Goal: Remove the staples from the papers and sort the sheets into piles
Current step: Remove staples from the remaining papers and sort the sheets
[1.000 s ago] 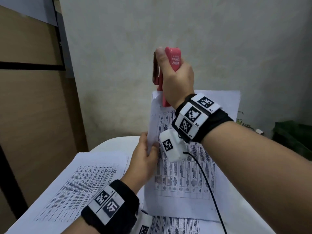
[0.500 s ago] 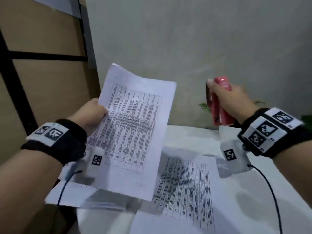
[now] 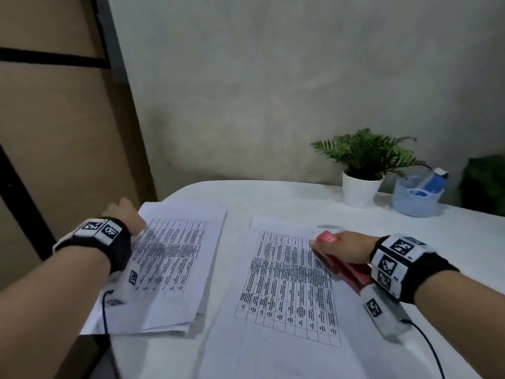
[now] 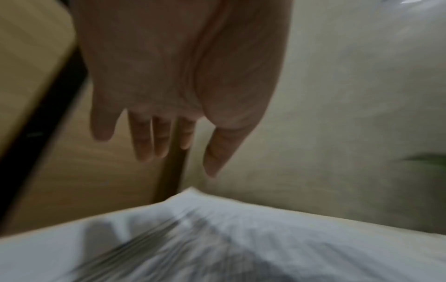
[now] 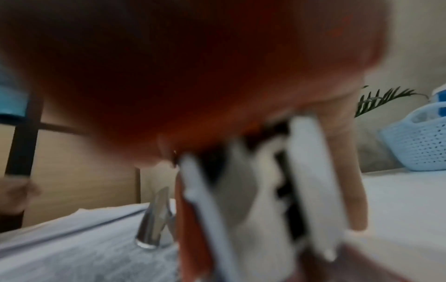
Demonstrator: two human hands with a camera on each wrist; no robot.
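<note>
Left hand (image 4: pixel 173 80) hovers over the left paper pile (image 3: pixel 175 258), fingers straight, holding nothing. Right hand (image 3: pixel 344 246) grips the red stapler (image 3: pixel 345 270) above the right sheets (image 3: pixel 284 291)

A small desk corner in what looks like a home or a modest office, though the pictures show too little of the room to tell which. A white table with a rounded edge (image 3: pixel 273 198) stands against a bare, mottled grey wall (image 3: pixel 273 77), with light wood panelling framed in black (image 3: pixel 54 119) on the left. On the table lie printed sheets of tables (image 3: pixel 175 258), and at its far right stand a small fern in a white pot (image 3: pixel 360 191) and a pale blue mesh basket of supplies (image 3: pixel 415 199).
</note>
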